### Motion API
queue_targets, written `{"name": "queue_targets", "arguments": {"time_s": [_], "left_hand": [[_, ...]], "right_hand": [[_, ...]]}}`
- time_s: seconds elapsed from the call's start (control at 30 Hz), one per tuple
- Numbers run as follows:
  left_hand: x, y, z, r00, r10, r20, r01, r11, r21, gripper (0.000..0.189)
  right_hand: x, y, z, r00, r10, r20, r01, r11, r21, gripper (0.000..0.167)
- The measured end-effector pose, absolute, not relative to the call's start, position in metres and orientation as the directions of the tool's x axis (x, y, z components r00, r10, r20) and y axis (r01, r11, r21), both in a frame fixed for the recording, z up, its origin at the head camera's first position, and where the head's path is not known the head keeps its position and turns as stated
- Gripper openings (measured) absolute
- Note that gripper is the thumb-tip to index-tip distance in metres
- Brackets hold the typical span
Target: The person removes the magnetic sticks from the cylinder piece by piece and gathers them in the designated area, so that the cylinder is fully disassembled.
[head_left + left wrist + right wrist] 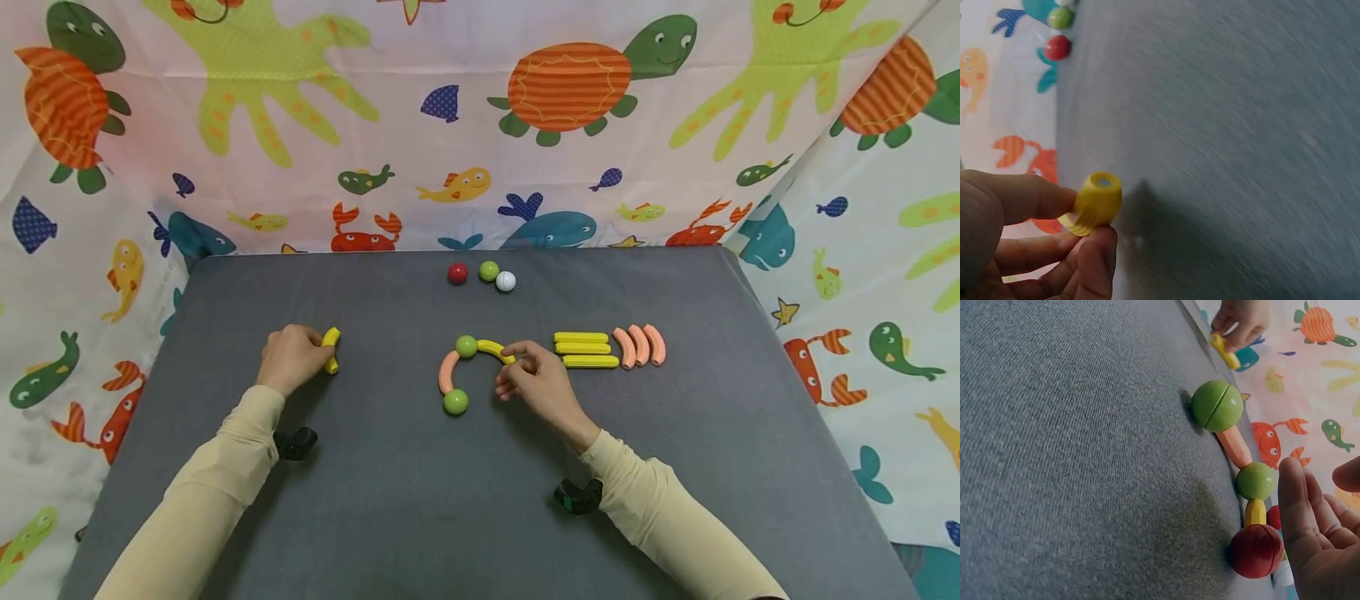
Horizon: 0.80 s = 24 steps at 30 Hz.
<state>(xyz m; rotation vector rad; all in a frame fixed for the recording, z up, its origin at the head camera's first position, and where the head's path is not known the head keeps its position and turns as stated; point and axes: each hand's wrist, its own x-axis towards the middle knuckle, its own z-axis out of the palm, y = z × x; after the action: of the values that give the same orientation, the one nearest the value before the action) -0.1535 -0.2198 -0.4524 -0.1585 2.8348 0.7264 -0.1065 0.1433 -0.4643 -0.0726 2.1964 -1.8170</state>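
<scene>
My left hand point(291, 360) pinches a curved yellow magnetic rod point(331, 350) between thumb and fingers on the left side of the table. In the left wrist view, a grey magnet shows in the rod's end point(1100, 194). Mid-table lies a chain: a green ball point(455, 402), a curved pink rod point(448, 372), a second green ball point(467, 347) and a curved yellow rod point(492, 349). A red ball point(1255, 551) ends this chain in the right wrist view; my right hand point(546, 390) hides it from the head view. That hand hovers beside the ball, thumb and fingers apart, holding nothing.
Straight yellow rods point(582, 348) lie stacked in a row at right, with curved pink rods point(640, 346) next to them. At the back edge sit a red ball point(457, 273), a green ball point(489, 271) and a white ball point(506, 282). A printed curtain point(442, 167) surrounds the grey table point(435, 517).
</scene>
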Motion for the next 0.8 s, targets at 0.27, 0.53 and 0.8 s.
{"name": "queue_targets", "arguments": {"time_s": [0.27, 0.53, 0.8], "left_hand": [[-0.154, -0.227, -0.464, -0.950, -0.069, -0.303, -0.198, 0.885, 0.421, 0.031], [-0.147, -0.210, -0.458, -0.998, -0.035, -0.048, -0.054, 0.880, 0.472, 0.033], [-0.130, -0.139, -0.463, -0.831, 0.513, 0.213, 0.551, 0.712, 0.435, 0.021]], "right_hand": [[-0.108, 0.144, -0.466, -0.957, -0.213, -0.197, 0.148, 0.226, -0.963, 0.031], [-0.107, 0.142, -0.468, -0.964, -0.213, -0.159, 0.091, 0.299, -0.950, 0.029], [-0.100, 0.123, -0.476, -0.930, -0.368, 0.007, -0.228, 0.561, -0.796, 0.028]]}}
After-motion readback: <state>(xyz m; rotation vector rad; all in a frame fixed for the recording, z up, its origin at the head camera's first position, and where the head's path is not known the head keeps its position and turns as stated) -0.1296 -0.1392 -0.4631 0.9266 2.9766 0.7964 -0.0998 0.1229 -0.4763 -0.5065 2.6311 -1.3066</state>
